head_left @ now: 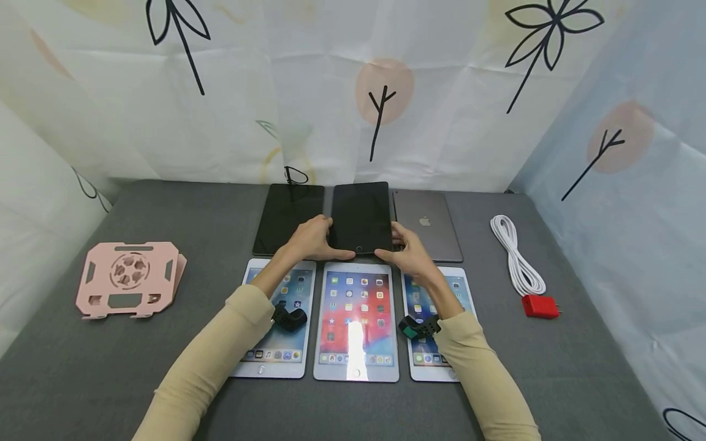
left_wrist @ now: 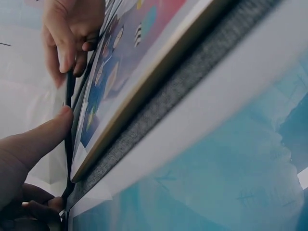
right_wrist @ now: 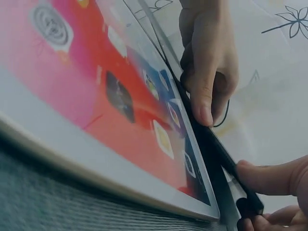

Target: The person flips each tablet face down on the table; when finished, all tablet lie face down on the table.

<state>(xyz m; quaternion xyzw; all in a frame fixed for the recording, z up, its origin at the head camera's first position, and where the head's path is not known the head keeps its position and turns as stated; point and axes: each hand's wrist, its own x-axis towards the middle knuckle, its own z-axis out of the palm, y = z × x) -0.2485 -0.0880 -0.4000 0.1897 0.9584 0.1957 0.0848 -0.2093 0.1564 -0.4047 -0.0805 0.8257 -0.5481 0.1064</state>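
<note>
Both hands grip a black tablet point(head_left: 361, 214) by its near corners, with its dark screen facing up. My left hand point(head_left: 314, 240) holds the left side, thumb along the near edge. On the opposite side my right hand point(head_left: 409, 250) pinches the right corner, fingers curled underneath. Both wrist views show the tablet edge-on, a thin dark slab between thumbs and fingers, its near edge raised over the table. Another dark-screened tablet point(head_left: 287, 214) lies to its left, and a grey tablet point(head_left: 436, 236) lies back-up to its right, logo showing.
Three lit white tablets form a front row: a left one point(head_left: 310, 361), a middle one point(head_left: 325, 367) and a right one point(head_left: 430, 373), the outer two beneath my forearms. A pink stand point(head_left: 157, 278) sits left. A coiled white cable point(head_left: 518, 260) and red charger point(head_left: 539, 306) lie right.
</note>
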